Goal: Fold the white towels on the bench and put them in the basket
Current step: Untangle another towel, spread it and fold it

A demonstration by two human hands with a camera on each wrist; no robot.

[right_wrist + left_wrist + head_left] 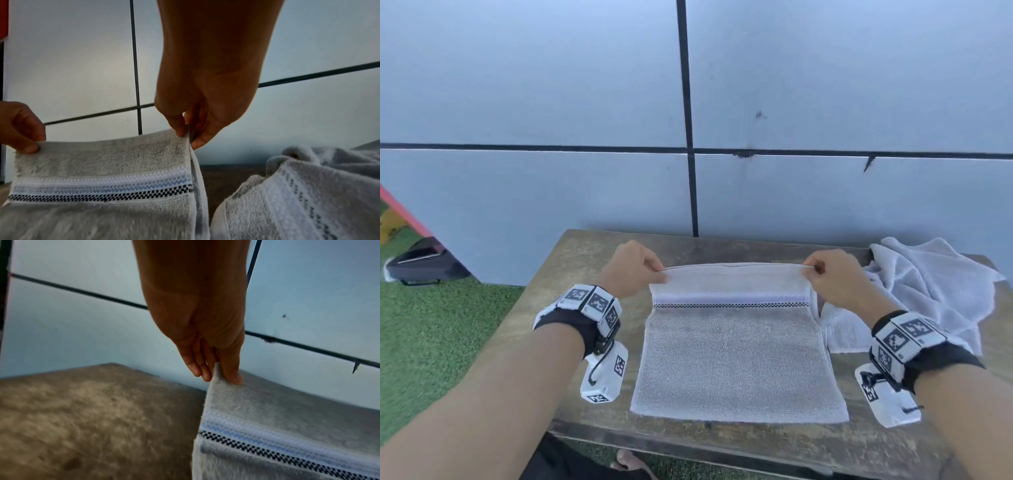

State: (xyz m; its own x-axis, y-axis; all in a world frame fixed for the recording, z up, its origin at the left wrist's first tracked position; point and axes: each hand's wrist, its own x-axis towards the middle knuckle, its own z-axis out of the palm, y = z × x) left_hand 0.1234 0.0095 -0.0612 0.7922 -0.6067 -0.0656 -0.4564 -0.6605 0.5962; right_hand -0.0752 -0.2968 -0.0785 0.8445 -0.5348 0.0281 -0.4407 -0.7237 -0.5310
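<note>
A white towel (736,356) with a blue and black chequered stripe lies flat on the wooden bench (571,274); its far edge is lifted off the wood. My left hand (635,270) pinches the far left corner between thumb and fingers, and the left wrist view shows that hand (218,373) on the towel (267,426) too. My right hand (825,274) pinches the far right corner; in the right wrist view this hand (189,134) grips the doubled edge of the towel (102,162). No basket is in view.
More white towels (928,294) lie crumpled at the bench's right end, touching the flat towel; the heap (308,194) is close beside my right hand. A grey tiled wall (551,102) stands right behind the bench. Green turf (431,342) and a dark object (424,263) are to the left.
</note>
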